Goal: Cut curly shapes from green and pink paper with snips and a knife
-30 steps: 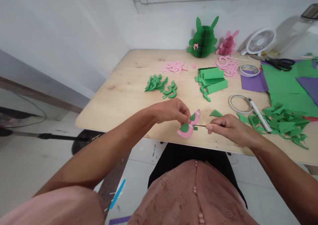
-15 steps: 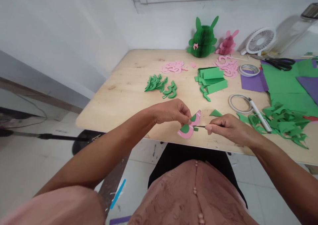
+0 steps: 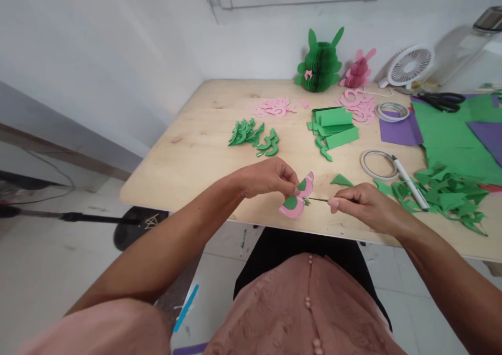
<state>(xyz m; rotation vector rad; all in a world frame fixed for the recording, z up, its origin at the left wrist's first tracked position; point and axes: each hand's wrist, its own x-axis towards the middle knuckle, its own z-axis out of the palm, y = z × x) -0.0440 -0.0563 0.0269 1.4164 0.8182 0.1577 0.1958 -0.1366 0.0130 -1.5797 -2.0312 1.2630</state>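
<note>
My left hand (image 3: 266, 177) is closed in a pinch on a small pink paper cut-out (image 3: 297, 197) with green pieces stuck on it, held just above the near edge of the wooden table (image 3: 204, 146). My right hand (image 3: 363, 205) is closed around a thin dark pointed tool (image 3: 318, 199). Its tip touches a tiny green piece at the right side of the cut-out.
Piles of green cut-outs (image 3: 254, 134) and pink cut-outs (image 3: 274, 105) lie mid-table, with folded green strips (image 3: 335, 124). Tape rolls (image 3: 377, 163), a white pen (image 3: 410, 182), green scraps (image 3: 447, 193), scissors (image 3: 443, 100), a small fan (image 3: 410, 65) and green (image 3: 321, 62) and pink paper rabbits (image 3: 358, 70) sit to the right and back.
Both hands and the cut-out stay almost in place; the view has shifted slightly and the cut-out sits a touch lower and left.
</note>
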